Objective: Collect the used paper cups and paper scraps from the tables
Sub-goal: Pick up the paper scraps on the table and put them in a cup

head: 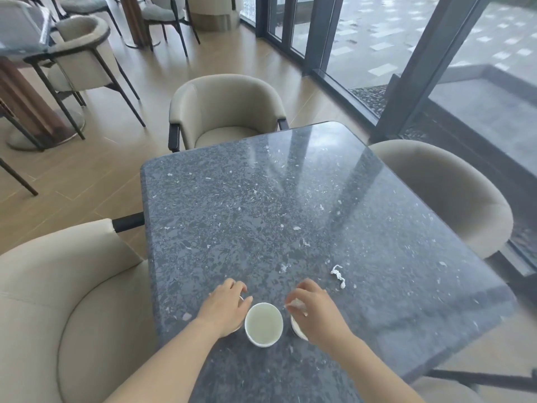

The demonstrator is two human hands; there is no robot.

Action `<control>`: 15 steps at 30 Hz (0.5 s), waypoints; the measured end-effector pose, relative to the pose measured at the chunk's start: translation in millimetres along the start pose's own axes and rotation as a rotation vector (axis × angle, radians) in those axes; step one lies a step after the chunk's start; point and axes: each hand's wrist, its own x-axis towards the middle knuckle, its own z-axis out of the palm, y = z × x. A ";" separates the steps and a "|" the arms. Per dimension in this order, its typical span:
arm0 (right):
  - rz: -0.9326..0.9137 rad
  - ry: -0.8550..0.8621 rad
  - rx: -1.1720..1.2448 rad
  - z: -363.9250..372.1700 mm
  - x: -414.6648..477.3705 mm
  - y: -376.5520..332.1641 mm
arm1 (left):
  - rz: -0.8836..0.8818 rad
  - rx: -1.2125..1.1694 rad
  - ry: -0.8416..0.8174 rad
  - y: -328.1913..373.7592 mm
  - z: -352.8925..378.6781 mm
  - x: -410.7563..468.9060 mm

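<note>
**Hand and Cup Status**

My left hand [225, 308] covers the left cup [241, 298] from above, fingers curled over its rim. My right hand [315, 311] pinches a white scrap [296, 303] above the right cup [299, 331]. The middle cup [263, 324] stands upright and uncovered between the two hands. A twisted scrap [338, 274] lies on the dark speckled surface [261, 199], near the right hand but apart from it.
</note>
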 end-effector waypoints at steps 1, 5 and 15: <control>-0.008 -0.018 -0.001 5.6 -0.8 -5.9 | 0.000 -0.022 0.015 -1.0 -0.8 -4.0; -0.026 -0.112 -0.014 29.5 -0.5 -25.9 | -0.005 -0.011 0.062 -11.0 -7.0 -18.8; -0.011 -0.106 -0.007 41.0 -4.9 -21.7 | 0.093 -0.045 0.072 -26.5 -4.8 -40.3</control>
